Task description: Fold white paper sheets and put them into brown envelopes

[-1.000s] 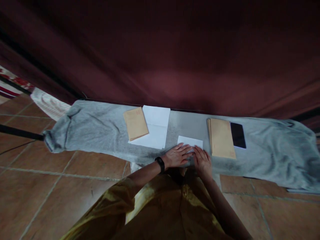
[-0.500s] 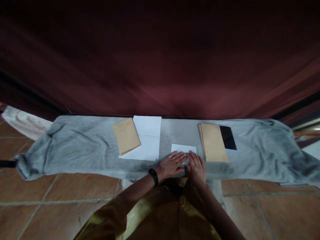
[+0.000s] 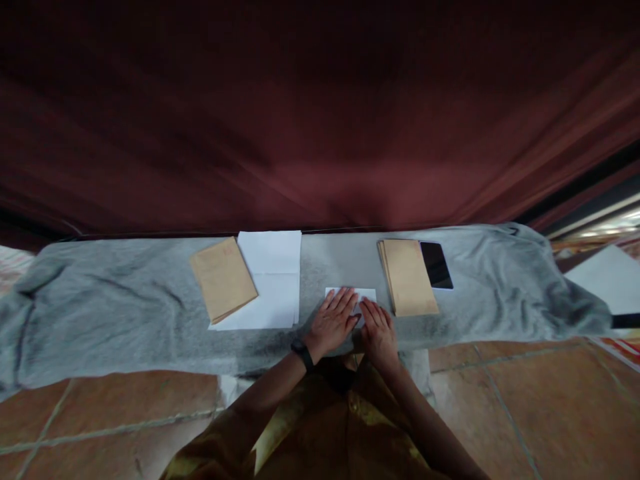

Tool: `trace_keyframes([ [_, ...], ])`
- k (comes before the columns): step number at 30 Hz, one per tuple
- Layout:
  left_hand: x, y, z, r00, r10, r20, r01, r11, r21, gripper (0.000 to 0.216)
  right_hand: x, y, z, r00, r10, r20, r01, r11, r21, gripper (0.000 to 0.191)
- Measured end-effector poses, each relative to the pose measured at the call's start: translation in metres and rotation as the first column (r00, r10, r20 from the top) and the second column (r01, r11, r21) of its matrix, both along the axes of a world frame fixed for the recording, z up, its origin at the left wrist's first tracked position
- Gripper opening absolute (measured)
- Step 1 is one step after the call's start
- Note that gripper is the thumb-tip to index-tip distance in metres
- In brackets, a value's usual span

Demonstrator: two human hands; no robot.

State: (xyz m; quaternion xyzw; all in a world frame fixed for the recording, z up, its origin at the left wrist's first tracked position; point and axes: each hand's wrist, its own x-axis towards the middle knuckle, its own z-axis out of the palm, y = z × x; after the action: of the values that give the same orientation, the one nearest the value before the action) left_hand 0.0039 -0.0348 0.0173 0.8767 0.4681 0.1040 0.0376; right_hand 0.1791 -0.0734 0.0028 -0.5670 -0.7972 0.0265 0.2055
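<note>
A small folded sheet of white paper (image 3: pixel 371 293) lies on the grey cloth in front of me, its near part hidden under my hands. My left hand (image 3: pixel 334 320), with a dark band at the wrist, is pressed flat across the paper's left side, fingers stretched out and pointing away from me. On the right side of the same sheet rests my right hand (image 3: pixel 379 331), palm down, its fingers laid flat and close together. The thumbs come near each other over the paper. Neither hand grips anything.
To the left, brown envelopes (image 3: pixel 224 277) overlap larger creased white sheets (image 3: pixel 277 300). On the right, a stack of brown envelopes (image 3: pixel 407 277) lies beside a dark-screened phone (image 3: pixel 437 265). Grey cloth (image 3: pixel 125 300) covers the long narrow surface, a dark red curtain (image 3: pixel 320 153) hanging behind it.
My left hand has turned and slid forward over the paper, its fingers now pointing more away from me. The right hand stays on the sheet. The whole view has shifted and tilted slightly.
</note>
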Motion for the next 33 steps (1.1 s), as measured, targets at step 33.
trace_keyframes([
  [33,0.021,0.036,0.002,0.994,-0.106,0.034,0.108,0.992,-0.072,0.053,-0.002,-0.005,-0.001,1.0,-0.016,-0.009,0.016,1.0,-0.015,0.05],
])
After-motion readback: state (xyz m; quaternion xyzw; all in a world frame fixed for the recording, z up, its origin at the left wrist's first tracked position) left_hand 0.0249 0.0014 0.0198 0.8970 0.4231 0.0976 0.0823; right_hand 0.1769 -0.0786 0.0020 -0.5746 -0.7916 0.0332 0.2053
